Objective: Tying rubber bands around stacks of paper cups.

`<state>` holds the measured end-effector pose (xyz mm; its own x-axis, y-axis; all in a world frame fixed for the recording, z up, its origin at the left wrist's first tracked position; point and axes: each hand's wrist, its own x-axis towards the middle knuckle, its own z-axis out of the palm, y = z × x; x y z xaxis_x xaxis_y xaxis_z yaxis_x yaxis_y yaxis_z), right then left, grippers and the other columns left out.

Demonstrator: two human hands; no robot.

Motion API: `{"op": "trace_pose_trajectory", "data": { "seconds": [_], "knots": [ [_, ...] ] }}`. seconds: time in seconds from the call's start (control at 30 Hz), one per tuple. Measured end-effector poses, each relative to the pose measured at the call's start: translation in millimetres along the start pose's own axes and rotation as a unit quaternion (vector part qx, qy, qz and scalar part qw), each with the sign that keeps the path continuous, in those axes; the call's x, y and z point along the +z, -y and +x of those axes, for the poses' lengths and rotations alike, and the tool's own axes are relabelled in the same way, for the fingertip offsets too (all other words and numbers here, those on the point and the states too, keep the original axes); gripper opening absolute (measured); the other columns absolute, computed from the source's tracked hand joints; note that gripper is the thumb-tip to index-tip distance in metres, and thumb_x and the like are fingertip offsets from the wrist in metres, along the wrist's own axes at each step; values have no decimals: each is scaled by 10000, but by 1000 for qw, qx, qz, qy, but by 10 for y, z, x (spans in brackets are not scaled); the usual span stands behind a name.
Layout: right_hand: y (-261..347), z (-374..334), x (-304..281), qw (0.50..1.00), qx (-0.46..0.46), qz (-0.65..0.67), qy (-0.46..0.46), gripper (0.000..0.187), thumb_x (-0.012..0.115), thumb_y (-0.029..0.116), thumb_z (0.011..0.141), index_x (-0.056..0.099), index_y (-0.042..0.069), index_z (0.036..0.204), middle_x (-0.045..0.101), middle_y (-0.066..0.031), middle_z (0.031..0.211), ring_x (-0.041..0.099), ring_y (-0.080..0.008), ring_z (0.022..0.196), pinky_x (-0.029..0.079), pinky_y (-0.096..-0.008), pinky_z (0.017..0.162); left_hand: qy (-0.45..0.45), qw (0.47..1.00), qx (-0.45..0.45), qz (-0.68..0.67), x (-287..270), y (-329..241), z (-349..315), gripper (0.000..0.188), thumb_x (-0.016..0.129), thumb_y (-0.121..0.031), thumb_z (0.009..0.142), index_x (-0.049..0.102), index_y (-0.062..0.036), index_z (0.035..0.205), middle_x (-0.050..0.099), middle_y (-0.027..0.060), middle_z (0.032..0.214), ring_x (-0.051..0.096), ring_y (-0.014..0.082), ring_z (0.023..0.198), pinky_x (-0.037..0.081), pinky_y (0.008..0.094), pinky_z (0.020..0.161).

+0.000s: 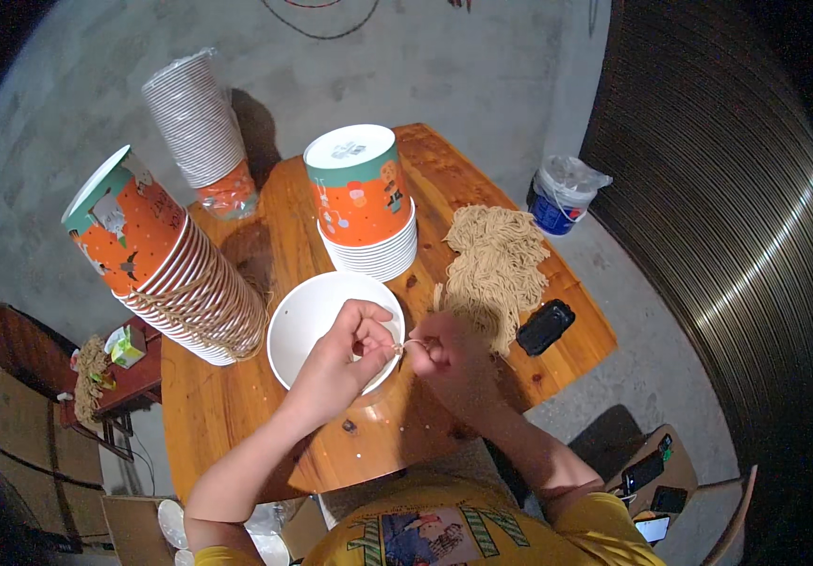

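Observation:
Over the mouth of a white paper bucket [285, 330], my two hands meet. My left hand [338, 351] is closed, its thumb and fingertips pinching a thin tan cord [408, 342]. From the other side my right hand [453, 357] is closed on the same cord, partly in shadow. A small knot or loop seems to sit at the left fingertips, too small to make out fully. Right of the bucket lies a heap of tan cords [496, 264]. Beyond it stands an upside-down stack of orange and green paper buckets [359, 203].
A tall leaning bucket stack [156, 245], with cords draped on its side, stands at the left. Behind it is a plastic-wrapped stack [197, 123]. A black tray [546, 326] lies near the wooden table's [406, 443] right edge. A lined pail [562, 196] stands beyond.

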<state>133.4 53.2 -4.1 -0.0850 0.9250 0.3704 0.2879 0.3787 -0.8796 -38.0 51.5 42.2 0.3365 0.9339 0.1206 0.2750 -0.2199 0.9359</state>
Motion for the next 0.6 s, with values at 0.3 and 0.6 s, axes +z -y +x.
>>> {"op": "trace_pose_trajectory", "data": {
  "seconds": [0.3,0.6],
  "knots": [
    [-32,1,-54,991,-124,-47,17,133,631,65,749,587,77,874,528,-101,810,579,-297,742,477,-391,629,10,1000,-5,-20,12,-19,13,272,558,4,862,433,-25,1101,529,7,818,490,81,768,419,236,753],
    [-214,183,-113,963,95,144,206,79,613,131,814,549,87,806,489,16,697,529,-131,621,419,-277,518,-15,992,52,117,65,-129,-28,265,553,-12,867,418,-28,1094,529,42,798,523,131,726,448,266,696]
  ]
}}
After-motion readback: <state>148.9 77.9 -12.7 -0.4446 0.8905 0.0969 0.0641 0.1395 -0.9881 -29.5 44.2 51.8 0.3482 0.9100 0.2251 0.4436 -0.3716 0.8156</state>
